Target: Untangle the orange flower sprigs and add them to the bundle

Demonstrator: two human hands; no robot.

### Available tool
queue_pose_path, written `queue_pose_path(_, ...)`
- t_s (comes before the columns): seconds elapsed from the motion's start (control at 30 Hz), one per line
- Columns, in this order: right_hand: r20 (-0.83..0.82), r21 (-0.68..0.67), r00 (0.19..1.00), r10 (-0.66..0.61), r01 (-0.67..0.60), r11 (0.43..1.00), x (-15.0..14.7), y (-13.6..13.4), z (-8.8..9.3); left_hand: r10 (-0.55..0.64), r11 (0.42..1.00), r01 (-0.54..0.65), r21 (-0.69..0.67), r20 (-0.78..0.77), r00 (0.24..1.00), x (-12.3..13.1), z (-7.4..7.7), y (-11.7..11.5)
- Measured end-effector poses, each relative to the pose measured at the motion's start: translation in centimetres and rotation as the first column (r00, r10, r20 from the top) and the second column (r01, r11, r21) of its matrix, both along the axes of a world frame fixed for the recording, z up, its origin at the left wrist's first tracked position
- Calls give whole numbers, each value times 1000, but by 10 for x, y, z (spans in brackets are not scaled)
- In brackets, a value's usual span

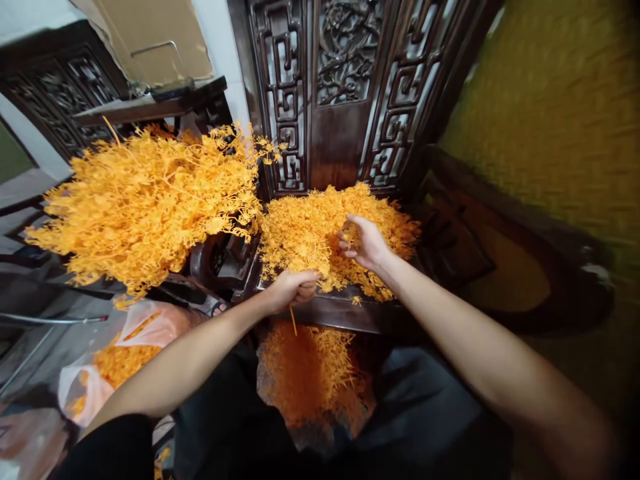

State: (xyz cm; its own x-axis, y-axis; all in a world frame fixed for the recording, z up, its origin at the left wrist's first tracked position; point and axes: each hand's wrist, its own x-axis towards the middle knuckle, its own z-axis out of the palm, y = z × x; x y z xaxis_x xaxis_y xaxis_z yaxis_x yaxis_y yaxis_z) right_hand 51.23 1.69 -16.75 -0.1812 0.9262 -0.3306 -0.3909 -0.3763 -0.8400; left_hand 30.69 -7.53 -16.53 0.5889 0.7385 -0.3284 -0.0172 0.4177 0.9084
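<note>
My left hand (pixel 295 290) is closed around an orange stem (pixel 293 320), whose lower end sticks out below the fist. The stem's upper part merges with the orange plant pieces behind, so I cannot tell where it ends. Just to the right, my right hand (pixel 364 241) hovers at the pile with fingers curled and apart, and nothing shows in them. A heap of frilly orange artificial-looking sprigs (pixel 300 223) covers the dark carved wooden seat (pixel 350 315) in front of me.
To the left, a larger bunch of orange sprigs (pixel 160 200) rests over the chair arm. Below it a pinkish plastic bag (pixel 165 320) holds orange pieces. Between my legs sits another bag of orange pieces (pixel 305 373). A carved wooden chair back (pixel 343 133) rises behind the pile; woven matting (pixel 560 113) is at right.
</note>
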Motion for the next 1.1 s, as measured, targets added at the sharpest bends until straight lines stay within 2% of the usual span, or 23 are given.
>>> queue_pose_path(0.1,-21,16,1000,-16,16,1000,-3,-9,4,-15,1000,15,-11,-22,1000,2,-1,1)
queue_pose_path(0.2,63,67,998,-9,5,998,-6,-17,5,-10,999,9,-37,-47,999,3,-5,-1)
queue_pose_path(0.33,155,209,987,31,-64,976,-6,-27,11,-13,999,7,-51,-125,992,4,-6,-4)
queue_pose_path(0.43,286,326,957,52,-149,934,-4,-31,21,8,999,-13,-34,-142,990,2,-3,-6)
queue_pose_path(0.53,479,443,875,73,-313,840,0,-32,30,1,1000,-4,-14,-187,982,2,-2,-9)
queue_pose_path(0.6,596,454,798,87,-424,784,1,-31,31,-19,1000,17,-8,-225,974,2,-3,-10)
queue_pose_path(0.7,744,373,663,86,-519,769,-3,-32,23,-31,1000,31,-6,-255,966,4,-3,-7)
queue_pose_path(0.73,761,370,646,55,-502,781,-6,-31,20,-18,1000,20,5,-252,968,4,-1,-5)
queue_pose_path(0.8,707,435,704,-57,-371,820,-12,-27,15,19,1000,-14,25,-223,975,5,5,-1)
queue_pose_path(0.87,535,488,818,-210,-96,867,-13,-17,13,0,1000,-1,-2,-189,982,6,13,-1)
queue_pose_path(0.9,426,462,856,-293,72,884,-10,-10,14,-31,999,26,-32,-174,984,6,16,-3)
queue_pose_path(0.97,245,316,868,-432,350,882,0,4,15,-98,991,83,-101,-150,984,6,18,-8)
queue_pose_path(1.03,158,165,871,-466,442,882,11,13,17,-103,987,87,-133,-114,988,4,15,-12)
queue_pose_path(1.1,145,101,906,-397,386,917,17,14,16,-71,991,67,-119,-33,997,-1,12,-11)
